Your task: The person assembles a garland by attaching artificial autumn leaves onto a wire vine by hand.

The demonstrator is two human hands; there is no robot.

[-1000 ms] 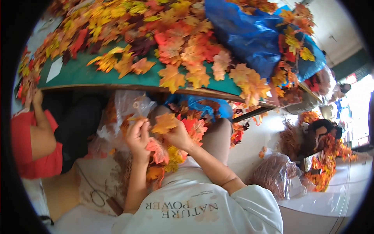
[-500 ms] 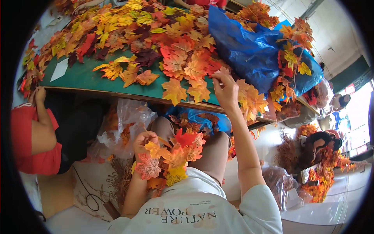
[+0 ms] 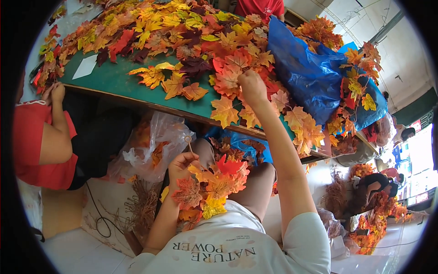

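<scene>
Lap (image 3: 253, 185): leaf spray (image 3: 216, 185) resting on it, 4 o'clock from left hand (image 3: 183, 164); lap likely bears the weight. Left hand: fingers curled, pinching stem (image 3: 190, 146) toward 12, probably to steady it. Right hand (image 3: 251, 86), 1 o'clock from left: fingers bunched at loose leaves (image 3: 228, 78); how closed, or on what, cannot tell. Leaves overhang table's (image 3: 105, 75) near edge, presumably within easy reach.

My maple leaves (image 3: 220, 186) matt, cloth-like, veined; blue plastic sheet (image 3: 301, 68) glossy, crumpled; green tabletop (image 3: 114, 77) smooth, wood-edged; clear plastic bag (image 3: 169, 122) shiny, wrinkled; my T-shirt (image 3: 228, 237) matt cloth.
</scene>
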